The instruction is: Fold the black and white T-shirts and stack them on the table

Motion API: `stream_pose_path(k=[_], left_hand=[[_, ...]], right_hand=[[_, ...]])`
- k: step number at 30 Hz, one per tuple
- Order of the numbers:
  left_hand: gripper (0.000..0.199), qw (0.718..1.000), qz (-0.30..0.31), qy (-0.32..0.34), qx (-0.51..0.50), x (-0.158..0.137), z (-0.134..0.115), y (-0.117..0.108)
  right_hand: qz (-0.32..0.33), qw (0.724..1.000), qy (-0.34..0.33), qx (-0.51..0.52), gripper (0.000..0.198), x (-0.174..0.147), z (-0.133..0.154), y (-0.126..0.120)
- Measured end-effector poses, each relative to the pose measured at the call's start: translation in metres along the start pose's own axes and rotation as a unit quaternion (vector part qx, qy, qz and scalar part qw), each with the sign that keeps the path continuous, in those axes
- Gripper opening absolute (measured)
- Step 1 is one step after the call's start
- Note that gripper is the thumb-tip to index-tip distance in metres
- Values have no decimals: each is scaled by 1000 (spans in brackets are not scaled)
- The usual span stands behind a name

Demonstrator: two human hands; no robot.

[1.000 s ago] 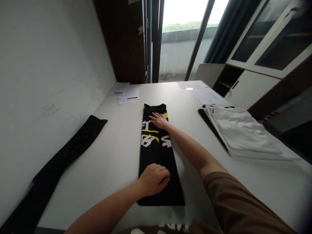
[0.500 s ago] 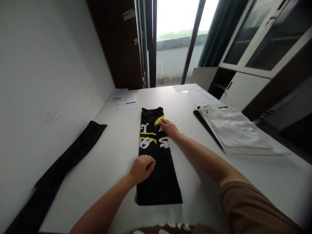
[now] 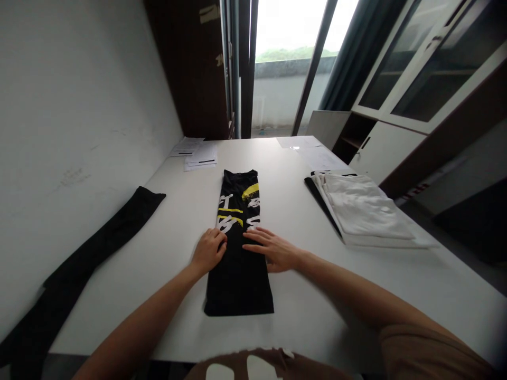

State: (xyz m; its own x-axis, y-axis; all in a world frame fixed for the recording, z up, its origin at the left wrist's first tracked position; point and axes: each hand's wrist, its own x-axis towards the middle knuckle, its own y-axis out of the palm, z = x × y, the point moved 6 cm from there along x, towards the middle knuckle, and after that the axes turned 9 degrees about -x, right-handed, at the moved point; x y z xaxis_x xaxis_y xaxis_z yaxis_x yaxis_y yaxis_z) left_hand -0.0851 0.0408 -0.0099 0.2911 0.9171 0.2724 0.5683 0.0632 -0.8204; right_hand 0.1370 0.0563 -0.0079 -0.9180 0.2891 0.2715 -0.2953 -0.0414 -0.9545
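A black T-shirt (image 3: 240, 285) with white lettering and yellow stripes lies on the table, folded into a long narrow strip. At its left edge, halfway along, my left hand (image 3: 209, 250) rests with its fingers curled together on the cloth. My right hand (image 3: 275, 249) lies over the right edge just below the white letters. Its fingers are stretched out and apart on the fabric, and its thumb points down beside the edge.
The T-shirt lies on a white table (image 3: 166, 295). On the left, by the wall, stretches a long black cloth (image 3: 106, 237). Folded white garments (image 3: 364, 211) are stacked at the right on something black. Papers (image 3: 201, 154) lie at the far left, and more sheets (image 3: 317, 157) at the far right.
My right hand has come back from the yellow patch toward me, its fingers now spread. My left hand has shifted to the T-shirt's left edge. The whole view has moved slightly.
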Motion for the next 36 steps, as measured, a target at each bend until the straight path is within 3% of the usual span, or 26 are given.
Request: stream_pose_path(k=[8, 11, 13, 16, 19, 22, 24, 27, 33, 36], left_hand=[[8, 1000, 3, 8, 16, -1, -4, 1], [9, 1000, -3, 11, -1, 1, 0, 1], [10, 999, -5, 16, -31, 2, 3, 0], [12, 994, -15, 29, -104, 1, 3, -5], [14, 980, -37, 39, -190, -4, -2, -11], [22, 958, -44, 34, -282, -9, -9, -10], [35, 941, -39, 27, -336, -11, -12, -6], [50, 929, -43, 28, -366, -12, -15, -3], [66, 961, -39, 39, -271, -12, -30, -2], [60, 970, -37, 19, -240, -13, -36, -2]], right_hand=[[33, 995, -93, 33, 67, 19, 35, 17], [4, 991, -83, 103, 52, 23, 38, 14], [-33, 981, -35, 189, 44, 23, 31, 8], [-88, 933, 121, 326, 35, 18, 3, 4], [-159, 841, 266, 444, 28, 7, -27, 9], [-191, 746, 343, 539, 28, 0, -44, 21], [-188, 708, 362, 576, 29, 0, -47, 28], [-186, 694, 363, 593, 31, 2, -46, 29], [-207, 650, 445, 581, 29, 1, -38, 36], [-194, 635, 469, 583, 33, 4, -27, 41]])
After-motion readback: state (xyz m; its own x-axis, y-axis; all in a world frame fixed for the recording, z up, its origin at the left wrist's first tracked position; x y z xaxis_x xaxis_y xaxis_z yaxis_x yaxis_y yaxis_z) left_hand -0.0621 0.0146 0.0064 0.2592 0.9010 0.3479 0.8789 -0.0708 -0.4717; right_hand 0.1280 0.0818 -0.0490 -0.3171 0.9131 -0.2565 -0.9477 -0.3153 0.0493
